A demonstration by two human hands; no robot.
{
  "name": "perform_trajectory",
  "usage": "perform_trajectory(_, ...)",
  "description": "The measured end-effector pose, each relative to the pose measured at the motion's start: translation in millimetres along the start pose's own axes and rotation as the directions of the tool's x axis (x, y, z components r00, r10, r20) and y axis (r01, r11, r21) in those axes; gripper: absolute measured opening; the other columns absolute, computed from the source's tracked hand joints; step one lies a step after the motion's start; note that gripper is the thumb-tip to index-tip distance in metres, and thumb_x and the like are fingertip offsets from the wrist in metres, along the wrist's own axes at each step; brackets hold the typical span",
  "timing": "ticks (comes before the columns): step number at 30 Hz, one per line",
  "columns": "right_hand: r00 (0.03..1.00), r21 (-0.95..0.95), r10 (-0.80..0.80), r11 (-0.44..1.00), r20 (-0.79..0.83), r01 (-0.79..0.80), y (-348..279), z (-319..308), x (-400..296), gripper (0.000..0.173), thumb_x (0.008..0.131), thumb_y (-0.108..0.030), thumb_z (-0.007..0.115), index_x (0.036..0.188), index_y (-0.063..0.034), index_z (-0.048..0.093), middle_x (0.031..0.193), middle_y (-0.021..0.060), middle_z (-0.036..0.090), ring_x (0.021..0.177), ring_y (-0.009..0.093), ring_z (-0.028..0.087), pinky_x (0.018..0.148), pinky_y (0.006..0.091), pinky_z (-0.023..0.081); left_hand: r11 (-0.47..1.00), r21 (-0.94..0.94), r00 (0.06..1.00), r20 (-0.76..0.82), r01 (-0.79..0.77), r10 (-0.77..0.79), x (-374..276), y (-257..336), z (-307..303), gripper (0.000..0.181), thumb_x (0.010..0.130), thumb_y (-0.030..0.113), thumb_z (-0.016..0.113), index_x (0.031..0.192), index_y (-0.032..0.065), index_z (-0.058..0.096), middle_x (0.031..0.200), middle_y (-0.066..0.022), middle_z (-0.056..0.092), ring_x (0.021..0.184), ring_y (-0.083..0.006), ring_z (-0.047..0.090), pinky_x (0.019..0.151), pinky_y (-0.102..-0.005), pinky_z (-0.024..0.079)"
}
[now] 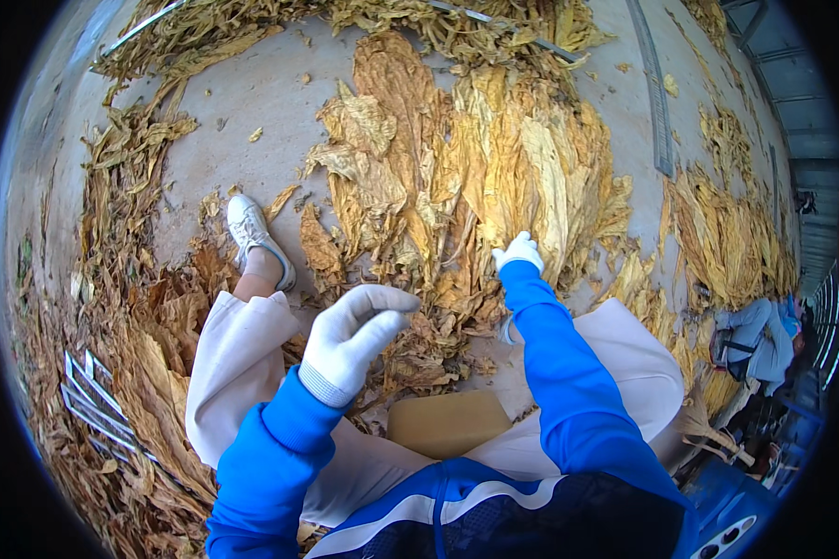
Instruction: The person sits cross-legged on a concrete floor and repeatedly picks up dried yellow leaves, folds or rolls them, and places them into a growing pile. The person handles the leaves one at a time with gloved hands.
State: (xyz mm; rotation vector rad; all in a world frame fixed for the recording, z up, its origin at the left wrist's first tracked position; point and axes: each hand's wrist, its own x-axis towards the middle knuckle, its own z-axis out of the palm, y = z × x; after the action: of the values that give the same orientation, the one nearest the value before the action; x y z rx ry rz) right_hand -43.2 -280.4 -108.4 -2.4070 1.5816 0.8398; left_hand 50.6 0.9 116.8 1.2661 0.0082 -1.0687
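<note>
Large dried leaves, apparently tobacco (482, 154), lie in a broad yellow and brown pile on the concrete floor before me. My right hand (521, 253), in a white knit glove, reaches to the near edge of the yellow leaves; its fingertips touch them, and whether they grip one cannot be told. Raised nearer to me, my left hand (356, 339) wears a matching glove, its thumb and fingers curved with a gap between the tips and nothing in them. Crumpled brown leaf pieces (426, 349) lie below and beyond it.
A tan block (449, 423) sits between my legs. More leaves (147, 335) cover the floor at left, with metal frames (101, 402) among them. A metal strip (654, 91) and another leaf pile (730, 230) lie right. Another person (758, 342) and a straw broom (713, 430) are at far right.
</note>
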Motion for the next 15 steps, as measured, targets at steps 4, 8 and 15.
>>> perform_trajectory(4, 0.975, 0.342, -0.216, 0.913, -0.056, 0.222, 34, 5, 28, 0.044, 0.072, -0.029, 0.065, 0.103, -0.0024, 0.050, 0.096, 0.0146, 0.059, 0.086, 0.028, 0.059, 0.074, 0.0372, 0.046, 1.000, 0.003, 1.000, 0.013, 0.018, -0.018, 0, -6, 1, 0.021, 0.083, 0.007, 0.051, 0.102, -0.0011, 0.053, 0.095, -0.0040, 0.056, 0.084, -0.0078, 0.049, 0.076, -0.0206, 0.039)
perform_trajectory(8, 0.936, 0.855, -0.243, 0.395, -0.255, 0.335, 57, 4, 6, 0.038, 0.072, -0.013, 0.066, 0.103, 0.0050, 0.053, 0.091, 0.0123, 0.060, 0.082, 0.017, 0.057, 0.071, 0.0270, 0.045, 0.996, 0.084, 0.999, 0.047, 0.010, -0.014, 1, -19, 5, 0.023, 0.083, 0.015, 0.053, 0.100, -0.0014, 0.053, 0.098, -0.0077, 0.057, 0.089, -0.0136, 0.054, 0.082, -0.0263, 0.041)
perform_trajectory(15, 0.910, 0.840, -0.242, 0.358, -0.338, 0.407, 41, -74, -91, 0.037, 0.076, -0.016, 0.064, 0.106, 0.0020, 0.053, 0.092, 0.0124, 0.061, 0.081, 0.016, 0.058, 0.070, 0.0268, 0.048, 0.996, 0.071, 0.994, 0.105, -0.046, 0.038, 21, -60, 22, 0.033, 0.082, 0.014, 0.055, 0.111, -0.0013, 0.047, 0.106, -0.0097, 0.054, 0.098, -0.0160, 0.051, 0.086, -0.0277, 0.040)
